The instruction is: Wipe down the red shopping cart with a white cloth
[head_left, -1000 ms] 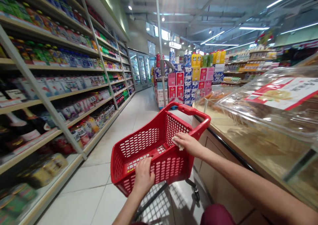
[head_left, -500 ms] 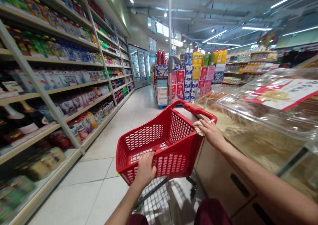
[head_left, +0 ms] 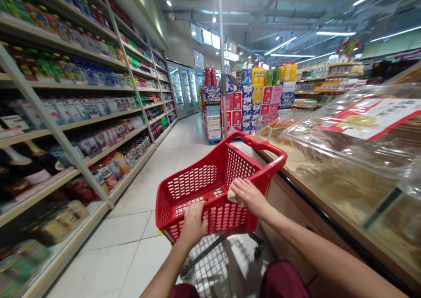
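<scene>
A red plastic shopping cart (head_left: 184, 210) on grey legs and casters stands in front of me, its basket empty. My left hand (head_left: 194, 222) grips the near rim of the basket, fingers hooked over the edge. Farther right along that same rim, my right hand (head_left: 249, 197) presses a crumpled pale cloth (head_left: 234, 193) against the plastic. The cloth is bunched under the fingers and partly hidden by them. The cart's red handle (head_left: 279, 158) rises at the right, apart from both hands.
Shelves (head_left: 98, 157) of bottles and cans line the left side. A wooden counter (head_left: 329, 206) with clear food containers (head_left: 355, 136) stands close on the right. Stacked drink cartons (head_left: 237, 101) and a grey pole (head_left: 222, 48) are ahead. Pale tiles (head_left: 131, 232) cover the floor.
My right hand has moved left and down with the cloth, from the corner beside the handle to the middle of the near rim. The left hand keeps its hold.
</scene>
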`<state>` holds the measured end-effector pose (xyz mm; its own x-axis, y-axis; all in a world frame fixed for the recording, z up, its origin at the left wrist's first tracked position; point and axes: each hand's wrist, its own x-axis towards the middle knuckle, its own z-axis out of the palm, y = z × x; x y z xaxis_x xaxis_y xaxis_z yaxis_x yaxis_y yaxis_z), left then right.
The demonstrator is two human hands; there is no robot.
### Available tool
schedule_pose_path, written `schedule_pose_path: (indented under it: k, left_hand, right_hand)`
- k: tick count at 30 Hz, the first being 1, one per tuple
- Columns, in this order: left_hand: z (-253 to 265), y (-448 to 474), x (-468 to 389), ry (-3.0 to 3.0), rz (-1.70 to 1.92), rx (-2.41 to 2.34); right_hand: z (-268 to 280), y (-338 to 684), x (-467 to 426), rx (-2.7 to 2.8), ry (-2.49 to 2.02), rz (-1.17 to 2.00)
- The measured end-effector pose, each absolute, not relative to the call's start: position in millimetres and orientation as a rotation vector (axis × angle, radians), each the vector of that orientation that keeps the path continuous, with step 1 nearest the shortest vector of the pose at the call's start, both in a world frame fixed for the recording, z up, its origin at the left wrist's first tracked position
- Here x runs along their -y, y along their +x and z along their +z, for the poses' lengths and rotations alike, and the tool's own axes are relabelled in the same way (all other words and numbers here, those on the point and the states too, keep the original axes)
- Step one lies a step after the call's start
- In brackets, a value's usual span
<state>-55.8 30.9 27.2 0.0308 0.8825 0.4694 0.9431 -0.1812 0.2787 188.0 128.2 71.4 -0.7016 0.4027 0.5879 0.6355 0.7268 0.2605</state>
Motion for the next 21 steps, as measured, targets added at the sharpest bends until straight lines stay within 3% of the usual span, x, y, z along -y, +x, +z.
schedule_pose_path:
  k: [8, 14, 21]
  left_hand:
    - [27.9, -56.4, -31.2, -2.202, -0.847, 1.959]
    - [31.8, -55.6, -31.9, -2.221, -0.839, 1.958]
    - [34.4, -48.3, -29.4, -2.174, -0.886, 2.016]
  right_hand:
    - [96.6, 230.2, -153.1, 2.132, -1.17, -0.712]
    - [79.6, 178.5, -125.8, 2.39, -1.052, -0.539]
    - [93.9, 177.1, -129.6, 2.311, -1.302, -0.425]
